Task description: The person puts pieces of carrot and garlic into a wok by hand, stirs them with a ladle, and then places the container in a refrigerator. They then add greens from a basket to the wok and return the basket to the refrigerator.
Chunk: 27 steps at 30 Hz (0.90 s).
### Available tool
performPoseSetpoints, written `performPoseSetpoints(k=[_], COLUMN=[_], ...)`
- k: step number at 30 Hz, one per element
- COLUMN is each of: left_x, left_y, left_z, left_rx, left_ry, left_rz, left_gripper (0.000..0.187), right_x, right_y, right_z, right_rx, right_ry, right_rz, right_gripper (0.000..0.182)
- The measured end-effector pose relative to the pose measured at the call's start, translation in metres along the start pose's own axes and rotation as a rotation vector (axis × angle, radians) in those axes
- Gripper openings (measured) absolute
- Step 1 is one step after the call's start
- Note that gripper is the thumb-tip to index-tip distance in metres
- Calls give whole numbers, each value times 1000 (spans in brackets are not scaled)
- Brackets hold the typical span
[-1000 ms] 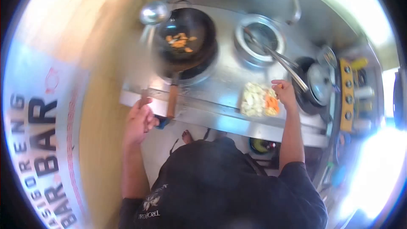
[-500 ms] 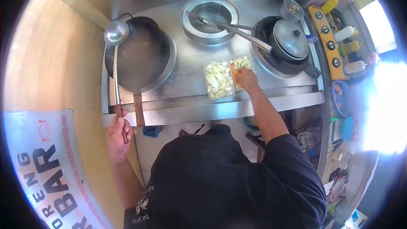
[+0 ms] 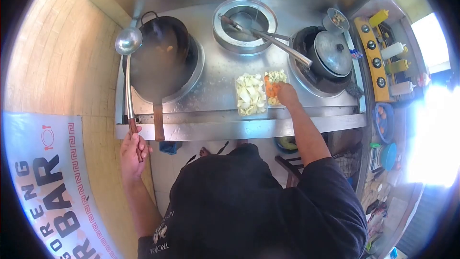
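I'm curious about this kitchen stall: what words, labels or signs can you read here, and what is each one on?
"BAR", in large dark letters, on the banner at the left.
"...ORENG", smaller, beside it on the same banner; its first letters are cut off.
A red plate-and-cutlery sign near the banner's top.
Pale print on the black shirt, seen upside down: roughly "TROPICAL", not certain.
Squeeze bottles at the right: labels too small to read.

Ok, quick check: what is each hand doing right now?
Left hand: closed around the ladle handle.
Right hand: in the vegetable container; grip cannot be told.
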<state>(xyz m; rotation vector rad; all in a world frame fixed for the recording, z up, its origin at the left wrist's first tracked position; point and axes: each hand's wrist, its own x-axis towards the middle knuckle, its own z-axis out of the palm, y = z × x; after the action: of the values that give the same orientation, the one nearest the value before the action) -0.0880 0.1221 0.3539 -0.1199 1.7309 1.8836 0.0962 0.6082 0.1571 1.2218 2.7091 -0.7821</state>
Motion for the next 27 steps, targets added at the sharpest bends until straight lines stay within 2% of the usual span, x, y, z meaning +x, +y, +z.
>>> performPoseSetpoints(k=[4,8,10,14,16,18,19,21,23,25,27], left_x=[0,5,5,8,12,12,11,9,6,12,6], left_y=[8,9,11,11,9,9,10,18,23,18,30], left_z=[9,8,6,4,1,-5,-5,-6,-7,-17,-12], left_rx=[18,1,4,10,-28,-60,-67,-83,29,23,27], left_ry=[-80,-109,-118,-117,-130,-109,-118,-88,-73,-121,-87], left_rz=[17,9,16,30,27,40,22,25,79,94,93], left_gripper=[26,27,27,26,25,25,25,25,25,26,26], right_x=[1,6,8,8,15,27,26,21,3,0,18], right_y=[12,30,32,35,43,71,66,27,-43,-127,-205], right_z=[-5,-14,-20,-18,-11,10,8,-9,-40,-68,-71], right_rx=[243,284,646,528,510,340,359,381,753,737,689], right_ry=[90,166,4,-11,63,207,173,116,-12,-86,-137], right_rz=[-78,-104,161,66,65,-144,-105,-105,-6,-175,-337], right_gripper=[23,23,23,20,20,19,20,20,21,22,21])
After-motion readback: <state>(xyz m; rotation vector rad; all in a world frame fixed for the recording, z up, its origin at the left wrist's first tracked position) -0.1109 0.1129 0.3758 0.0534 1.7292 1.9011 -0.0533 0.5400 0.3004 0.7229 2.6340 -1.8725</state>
